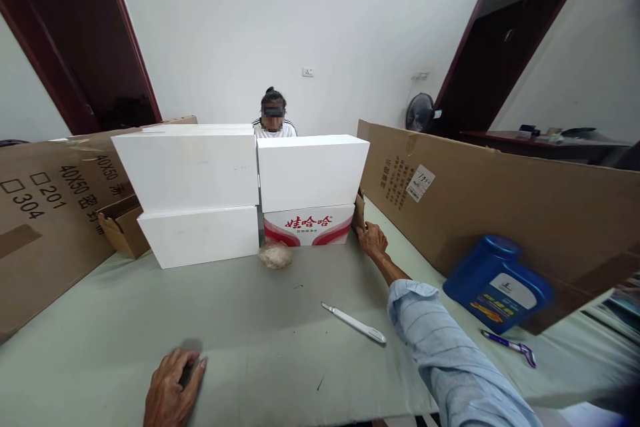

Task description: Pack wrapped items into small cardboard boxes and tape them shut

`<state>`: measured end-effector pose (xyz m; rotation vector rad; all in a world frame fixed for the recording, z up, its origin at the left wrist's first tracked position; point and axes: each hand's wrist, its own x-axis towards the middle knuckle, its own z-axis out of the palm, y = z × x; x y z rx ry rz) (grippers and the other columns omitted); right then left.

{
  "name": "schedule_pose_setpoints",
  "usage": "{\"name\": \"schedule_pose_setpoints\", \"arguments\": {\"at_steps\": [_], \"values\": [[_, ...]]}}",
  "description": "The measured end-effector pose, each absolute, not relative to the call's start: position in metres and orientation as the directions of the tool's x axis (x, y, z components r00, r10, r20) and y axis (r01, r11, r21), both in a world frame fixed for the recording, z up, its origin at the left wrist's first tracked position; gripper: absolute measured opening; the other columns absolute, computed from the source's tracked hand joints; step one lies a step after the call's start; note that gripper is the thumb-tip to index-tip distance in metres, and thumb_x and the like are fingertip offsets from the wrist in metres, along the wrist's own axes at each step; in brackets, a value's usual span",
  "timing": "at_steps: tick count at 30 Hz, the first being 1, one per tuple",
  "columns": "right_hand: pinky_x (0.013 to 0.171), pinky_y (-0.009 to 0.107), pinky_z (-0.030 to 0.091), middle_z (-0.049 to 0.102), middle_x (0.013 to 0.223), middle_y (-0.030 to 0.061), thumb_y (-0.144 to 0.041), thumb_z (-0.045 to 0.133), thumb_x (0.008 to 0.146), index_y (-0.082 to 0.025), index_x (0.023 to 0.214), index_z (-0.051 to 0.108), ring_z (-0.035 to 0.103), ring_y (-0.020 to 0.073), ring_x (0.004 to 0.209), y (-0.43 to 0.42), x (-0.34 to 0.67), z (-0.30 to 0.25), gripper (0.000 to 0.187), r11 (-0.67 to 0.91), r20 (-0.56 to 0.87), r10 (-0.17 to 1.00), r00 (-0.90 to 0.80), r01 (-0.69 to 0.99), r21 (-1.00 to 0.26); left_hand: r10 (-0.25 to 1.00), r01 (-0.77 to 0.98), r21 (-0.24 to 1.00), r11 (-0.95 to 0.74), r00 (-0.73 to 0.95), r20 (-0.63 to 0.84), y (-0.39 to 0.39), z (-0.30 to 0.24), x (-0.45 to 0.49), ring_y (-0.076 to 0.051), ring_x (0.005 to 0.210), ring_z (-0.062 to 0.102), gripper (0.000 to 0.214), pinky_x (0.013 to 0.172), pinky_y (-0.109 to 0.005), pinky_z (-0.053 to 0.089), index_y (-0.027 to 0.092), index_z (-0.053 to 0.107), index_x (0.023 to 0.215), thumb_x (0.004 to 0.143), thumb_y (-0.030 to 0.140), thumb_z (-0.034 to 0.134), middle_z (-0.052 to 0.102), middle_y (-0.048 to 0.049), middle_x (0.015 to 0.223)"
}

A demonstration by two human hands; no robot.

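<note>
My right hand (pixel 373 239) reaches forward beside the white stack, its fingers closed at the lower edge of a brown cardboard piece (pixel 359 211). Most of that piece is hidden behind the boxes. On the table at the lower left rests my left hand (pixel 173 387), fingers bent, thumb apart, holding nothing. Between my arms lies a white craft knife (pixel 355 324). A crumpled, clear plastic-looking lump (pixel 275 255) sits in front of a white box with red Chinese lettering (pixel 307 225).
White boxes (pixel 200 170) are stacked two high on the left; another white box (pixel 313 173) tops the lettered one. Cardboard panels stand at left (pixel 50 213) and right (pixel 500 193). A blue jug (pixel 500 287), a purple-and-white pen-like tool (pixel 509 345) and a small carton (pixel 123 227) are nearby. A person (pixel 274 121) sits behind.
</note>
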<state>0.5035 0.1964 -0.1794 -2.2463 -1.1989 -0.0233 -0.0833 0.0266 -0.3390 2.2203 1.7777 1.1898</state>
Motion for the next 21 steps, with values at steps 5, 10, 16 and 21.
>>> {"name": "schedule_pose_setpoints", "arguments": {"at_steps": [5, 10, 16, 21], "values": [[0.107, 0.053, 0.057, 0.064, 0.143, 0.0116, -0.043, 0.068, 0.105, -0.02, 0.141, 0.063, 0.066, 0.0282, 0.125, 0.178, 0.503, -0.184, 0.043, -0.414, 0.282, 0.764, 0.581, 0.775, -0.478, 0.843, 0.794, 0.5, -0.346, 0.029, 0.537, 0.026, -0.339, -0.082, -0.029, 0.079, 0.074, 0.047, 0.074, -0.042, 0.059, 0.027, 0.075, 0.083, 0.098, 0.066, 0.054, 0.075, -0.0055, 0.082], [0.107, 0.052, 0.055, 0.064, 0.143, 0.0124, -0.042, 0.067, 0.105, -0.019, 0.142, 0.061, 0.066, 0.028, 0.123, 0.16, 0.503, -0.186, 0.045, -0.407, 0.281, 0.774, 0.568, 0.785, -0.467, 0.832, 0.799, 0.494, -0.343, 0.014, 0.555, 0.028, -0.339, -0.079, -0.029, 0.081, 0.073, 0.045, 0.077, -0.041, 0.057, 0.026, 0.075, 0.085, 0.098, 0.064, 0.054, 0.075, -0.0054, 0.082], [0.098, 0.039, 0.05, 0.068, 0.137, 0.0185, -0.039, 0.053, 0.1, -0.013, 0.134, 0.066, 0.066, 0.0287, 0.118, 0.125, 0.487, -0.187, 0.044, -0.286, 0.31, 0.838, 0.448, 0.847, -0.449, 0.854, 0.787, 0.522, -0.329, 0.012, 0.521, 0.028, -0.323, -0.074, -0.028, 0.084, 0.07, 0.033, 0.08, -0.042, 0.054, 0.024, 0.073, 0.085, 0.096, 0.05, 0.057, 0.074, -0.0058, 0.083], [0.083, 0.042, 0.057, 0.077, 0.103, 0.0088, -0.066, 0.054, 0.088, -0.026, 0.1, 0.071, 0.073, 0.0295, 0.092, 0.058, 0.443, -0.217, 0.045, -0.019, 0.302, 0.938, 0.17, 0.895, -0.446, 0.882, 0.782, 0.552, -0.289, -0.007, 0.472, 0.025, -0.31, -0.066, -0.029, 0.089, 0.068, 0.023, 0.083, -0.043, 0.054, 0.022, 0.072, 0.087, 0.095, 0.039, 0.058, 0.074, -0.0088, 0.087]]}}
